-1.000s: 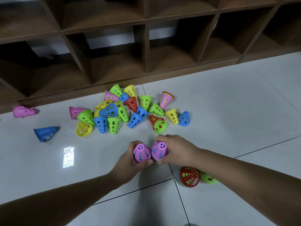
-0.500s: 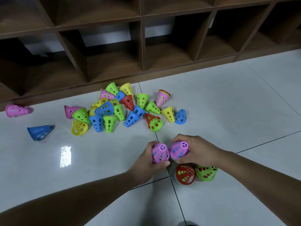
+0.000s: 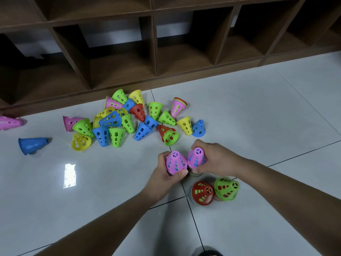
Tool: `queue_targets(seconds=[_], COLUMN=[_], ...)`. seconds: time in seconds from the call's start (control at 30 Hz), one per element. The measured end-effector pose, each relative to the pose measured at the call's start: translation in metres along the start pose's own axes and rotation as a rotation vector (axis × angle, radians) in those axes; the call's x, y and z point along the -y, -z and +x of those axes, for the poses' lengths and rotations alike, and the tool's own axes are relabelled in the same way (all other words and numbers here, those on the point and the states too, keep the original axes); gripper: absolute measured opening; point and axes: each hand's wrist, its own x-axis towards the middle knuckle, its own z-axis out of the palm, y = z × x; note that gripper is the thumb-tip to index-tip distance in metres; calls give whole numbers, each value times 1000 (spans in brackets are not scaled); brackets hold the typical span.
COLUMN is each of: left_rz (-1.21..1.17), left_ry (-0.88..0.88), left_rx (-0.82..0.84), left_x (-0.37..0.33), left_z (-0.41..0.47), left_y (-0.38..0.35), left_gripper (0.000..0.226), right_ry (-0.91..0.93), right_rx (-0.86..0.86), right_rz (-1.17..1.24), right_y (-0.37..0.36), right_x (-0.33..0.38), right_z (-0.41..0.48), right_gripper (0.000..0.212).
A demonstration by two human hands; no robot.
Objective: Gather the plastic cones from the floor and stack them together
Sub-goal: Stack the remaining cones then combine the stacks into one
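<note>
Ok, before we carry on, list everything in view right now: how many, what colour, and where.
loose cones: about twenty, green, yellow, blue, pink and red, heaped on the floor before the shelf
blue cone: one, blue, on its side left of the heap
pink cone: one, pink, on its side at the left edge
left pink stack: one, pink on top, in the left hand
right pink stack: one, pink on top, in the right hand
red-topped stack: one, on the floor by the right forearm
green-topped stack: one, beside the red-topped one
shelf: one, brown wood, along the back
floor: pale tiles
left hand: grips its stack
right hand: grips its stack
</note>
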Motion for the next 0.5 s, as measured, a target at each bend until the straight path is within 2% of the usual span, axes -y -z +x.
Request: queue_targets(seconds=[0.27, 0.4, 0.5], left_rz=[94, 144, 292], left_ry=[-25, -66, -119], left_rx=[158, 201, 68], left_x=[4, -3, -8], left_z=[3, -4, -1], left_y=[-31, -22, 1], left_gripper=[65, 69, 73], right_ry=[-143, -174, -167], right_rx=[119, 150, -10], right_rz=[65, 235, 399], right_y=[25, 47, 60], right_x=[-31, -19, -16], right_z=[-22, -24, -1], right_gripper=[58, 71, 48])
